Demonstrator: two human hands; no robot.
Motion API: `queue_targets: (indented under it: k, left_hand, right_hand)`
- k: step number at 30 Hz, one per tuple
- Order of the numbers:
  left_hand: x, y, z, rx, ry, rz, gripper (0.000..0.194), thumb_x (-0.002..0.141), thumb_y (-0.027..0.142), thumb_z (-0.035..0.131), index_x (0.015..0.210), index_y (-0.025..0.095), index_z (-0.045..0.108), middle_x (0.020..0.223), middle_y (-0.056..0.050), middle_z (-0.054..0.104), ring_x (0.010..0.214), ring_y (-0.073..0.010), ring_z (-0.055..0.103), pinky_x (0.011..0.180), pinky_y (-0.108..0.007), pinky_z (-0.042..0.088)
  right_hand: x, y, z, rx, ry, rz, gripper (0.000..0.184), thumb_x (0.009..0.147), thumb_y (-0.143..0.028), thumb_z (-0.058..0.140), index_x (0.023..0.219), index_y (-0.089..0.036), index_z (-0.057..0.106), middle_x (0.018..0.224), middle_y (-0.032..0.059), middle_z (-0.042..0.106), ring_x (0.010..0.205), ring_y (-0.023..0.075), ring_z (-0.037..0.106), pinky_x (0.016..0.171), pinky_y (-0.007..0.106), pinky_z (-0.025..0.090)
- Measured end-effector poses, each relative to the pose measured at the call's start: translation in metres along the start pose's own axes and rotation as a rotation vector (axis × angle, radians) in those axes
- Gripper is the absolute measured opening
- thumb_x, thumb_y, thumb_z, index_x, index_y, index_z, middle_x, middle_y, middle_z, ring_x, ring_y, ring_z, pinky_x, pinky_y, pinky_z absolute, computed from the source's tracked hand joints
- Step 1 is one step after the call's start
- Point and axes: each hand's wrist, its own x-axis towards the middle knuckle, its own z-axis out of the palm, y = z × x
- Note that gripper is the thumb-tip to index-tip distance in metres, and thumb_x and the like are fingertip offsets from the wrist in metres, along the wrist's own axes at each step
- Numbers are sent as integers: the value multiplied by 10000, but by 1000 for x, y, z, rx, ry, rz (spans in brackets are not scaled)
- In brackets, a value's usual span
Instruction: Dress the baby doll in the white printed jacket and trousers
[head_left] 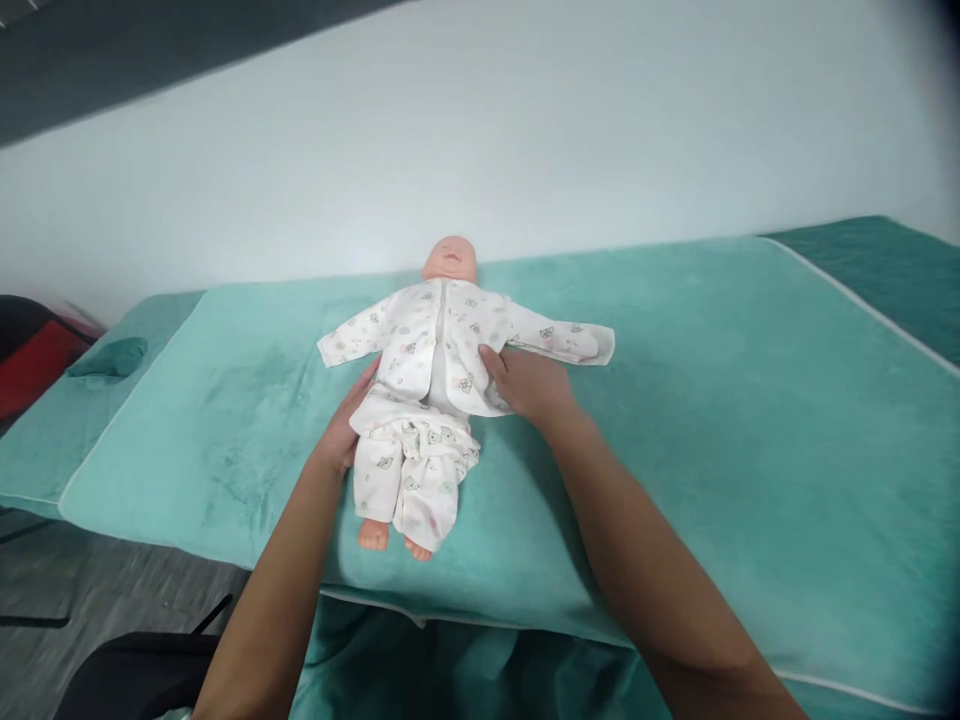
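A baby doll (450, 258) lies on its back, head towards the wall, in a white printed shirt (409, 335) and matching trousers (427, 480). The shirt's front edges are parted, and both sleeves stretch out sideways; the doll's bare feet (373, 535) show below the trouser legs. Against the doll's left-of-view hip rests my left hand (352, 415), open, its fingers stretched along the side and partly hidden by the clothes. My right hand (532, 383) is closed on the shirt's right-of-view side, thumb on top of the cloth, other fingers mostly out of sight.
Green plush covers (697, 400) spread over the bed under the doll. A white wall (525, 130) runs along the far edge. At far left stands a red and black chair (34, 365) beside a face hole (109, 357). Another black seat (142, 670) is at lower left.
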Motion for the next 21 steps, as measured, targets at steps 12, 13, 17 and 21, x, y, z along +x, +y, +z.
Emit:
queue_targets:
  k: [12, 13, 17, 21]
  left_hand:
    - [7, -31, 38, -159, -78, 38, 650, 911, 504, 688, 1509, 333, 501, 1381, -74, 672, 1199, -267, 679, 1027, -443, 562]
    - [8, -33, 37, -122, -42, 55, 607, 917, 523, 672, 1474, 319, 542, 1331, -80, 693, 1160, -261, 691, 992, -432, 572]
    - [13, -32, 29, 105, 220, 250, 391, 816, 395, 809, 1171, 260, 718, 1195, -59, 715, 1075, -214, 680, 913, -340, 560]
    - [13, -24, 24, 179, 8, 381, 380, 773, 229, 816, 1138, 289, 730, 1325, -53, 637, 1251, -226, 592, 959, -307, 513]
  right_hand:
    - [21, 15, 8, 768, 315, -51, 415, 919, -622, 567, 926, -217, 660, 968, 84, 729, 951, 280, 652, 845, 405, 499]
    - [21, 17, 7, 727, 375, -57, 385, 900, -602, 602, 908, -218, 628, 924, 70, 699, 895, 259, 635, 809, 393, 496]
    - [7, 11, 2, 541, 682, -289, 253, 886, -438, 653, 981, -223, 559, 1000, 46, 615, 869, 199, 573, 812, 362, 472]
    - [-15, -4, -2, 294, 419, -407, 306, 869, -472, 704, 906, -224, 527, 922, 32, 584, 750, 179, 518, 641, 305, 374]
